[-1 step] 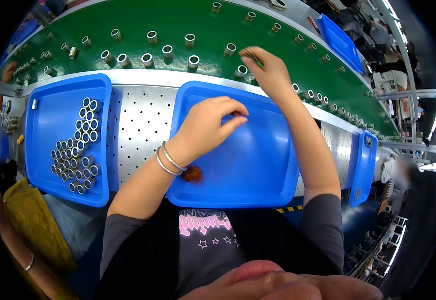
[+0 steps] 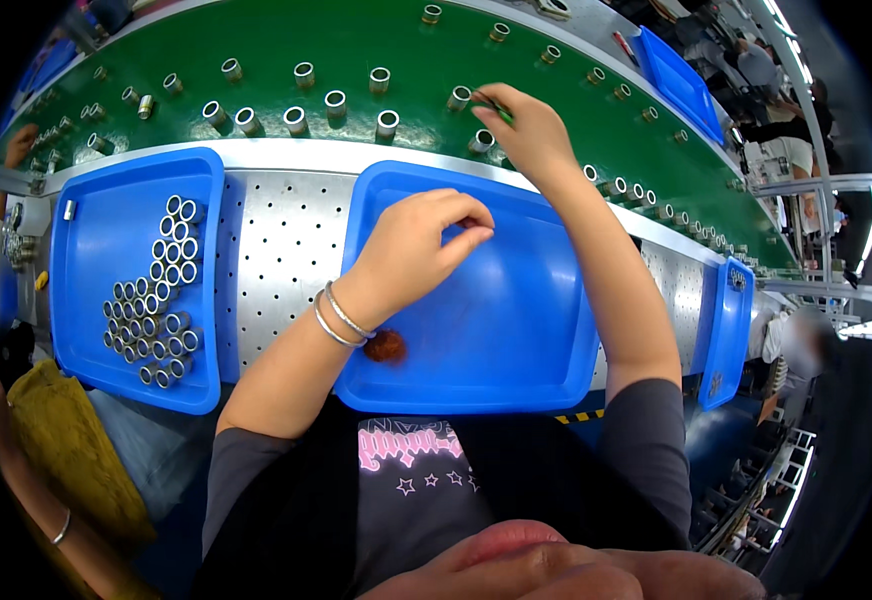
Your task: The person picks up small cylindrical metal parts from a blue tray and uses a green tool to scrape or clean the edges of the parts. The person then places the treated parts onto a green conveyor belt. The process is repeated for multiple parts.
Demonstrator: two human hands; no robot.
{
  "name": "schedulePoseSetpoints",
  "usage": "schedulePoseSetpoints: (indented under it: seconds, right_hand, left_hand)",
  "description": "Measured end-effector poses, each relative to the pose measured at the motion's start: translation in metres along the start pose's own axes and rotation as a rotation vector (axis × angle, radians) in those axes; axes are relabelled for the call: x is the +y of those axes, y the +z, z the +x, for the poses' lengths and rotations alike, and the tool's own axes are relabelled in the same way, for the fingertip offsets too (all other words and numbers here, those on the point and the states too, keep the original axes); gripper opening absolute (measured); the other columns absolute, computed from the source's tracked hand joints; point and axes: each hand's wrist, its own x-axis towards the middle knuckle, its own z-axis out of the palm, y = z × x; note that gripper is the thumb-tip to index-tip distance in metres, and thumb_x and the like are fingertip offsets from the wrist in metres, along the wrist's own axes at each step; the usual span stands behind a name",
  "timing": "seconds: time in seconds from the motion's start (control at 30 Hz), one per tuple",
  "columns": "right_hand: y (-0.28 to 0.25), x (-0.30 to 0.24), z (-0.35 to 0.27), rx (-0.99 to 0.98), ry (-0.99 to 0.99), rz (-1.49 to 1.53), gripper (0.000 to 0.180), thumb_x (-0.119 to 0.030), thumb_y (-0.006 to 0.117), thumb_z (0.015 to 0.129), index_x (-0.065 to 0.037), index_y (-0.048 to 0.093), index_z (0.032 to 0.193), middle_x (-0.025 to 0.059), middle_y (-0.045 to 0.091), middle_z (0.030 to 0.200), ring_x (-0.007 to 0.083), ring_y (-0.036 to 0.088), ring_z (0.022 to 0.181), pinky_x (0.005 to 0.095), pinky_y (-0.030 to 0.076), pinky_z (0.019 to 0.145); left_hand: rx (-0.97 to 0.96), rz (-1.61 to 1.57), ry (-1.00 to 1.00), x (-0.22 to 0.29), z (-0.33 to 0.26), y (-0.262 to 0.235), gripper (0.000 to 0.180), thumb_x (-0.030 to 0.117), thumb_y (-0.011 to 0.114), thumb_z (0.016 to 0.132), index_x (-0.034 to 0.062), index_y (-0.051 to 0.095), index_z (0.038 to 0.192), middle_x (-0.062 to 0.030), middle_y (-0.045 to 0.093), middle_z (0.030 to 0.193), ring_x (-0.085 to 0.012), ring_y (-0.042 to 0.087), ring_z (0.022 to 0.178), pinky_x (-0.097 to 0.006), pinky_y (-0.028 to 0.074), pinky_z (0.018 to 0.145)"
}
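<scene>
The thumb and forefinger of the right hand (image 2: 528,132) are held apart beside 1 metal sleeve (image 2: 459,99); whether contact is made cannot be told. The sleeve is stood upright on the green belt (image 2: 266,35), in from the near edge. It is judged rigid, not fragile, fairly heavy for its size and possibly slippery; it is best gripped around the outer wall, below the rim. The left hand (image 2: 418,240) is curled over the middle blue tray (image 2: 466,400); its palm is hidden, and its grip cannot be told. A rust-brown pad (image 2: 386,347) is noted at that tray's near left corner. On the shirt (image 2: 406,520), pink lettering is borne; on the sleeve, no marking can be made out.
</scene>
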Motion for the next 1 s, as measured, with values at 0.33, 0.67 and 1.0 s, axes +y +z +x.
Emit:
schedulePoseSetpoints:
  seconds: [0.33, 0.67, 1.0]
  right_hand:
    - [0.006, -0.002, 0.004, -0.006, 0.142, 0.292, 0.016, -0.018, 0.057, 0.088, -0.005, 0.064, 0.093, 0.0042, 0.063, 0.074, 0.0135, 0.060, 0.071, 0.0273, 0.045, 0.063]
    - [-0.030, -0.033, -0.085, -0.126, 0.201, 0.883, 0.016, -0.015, 0.060, 0.087, -0.001, 0.064, 0.094, 0.0016, 0.061, 0.076, 0.0078, 0.055, 0.073, 0.0216, 0.042, 0.068]
    - [-0.030, -0.029, -0.098, 0.283, -0.224, 0.323, 0.017, -0.004, 0.066, 0.078, -0.004, 0.065, 0.095, 0.0061, 0.066, 0.084, 0.0128, 0.062, 0.071, 0.0228, 0.049, 0.062]
  left_hand:
    - [0.103, -0.357, -0.124, -0.007, 0.004, -0.002, 0.025, 0.008, 0.061, 0.084, 0.0024, 0.058, 0.109, -0.0077, 0.061, 0.101, -0.0162, 0.058, 0.095, -0.028, 0.046, 0.085]
    - [0.025, -0.806, -0.277, -0.001, -0.002, 0.004, 0.046, 0.007, 0.061, 0.085, 0.0007, 0.044, 0.127, -0.0121, 0.055, 0.114, -0.0181, 0.057, 0.102, -0.029, 0.045, 0.090]
    - [0.129, -0.515, -0.181, -0.008, -0.002, 0.014, 0.043, -0.004, 0.065, 0.078, 0.0011, 0.052, 0.119, -0.0102, 0.058, 0.106, -0.0176, 0.061, 0.093, -0.028, 0.050, 0.084]
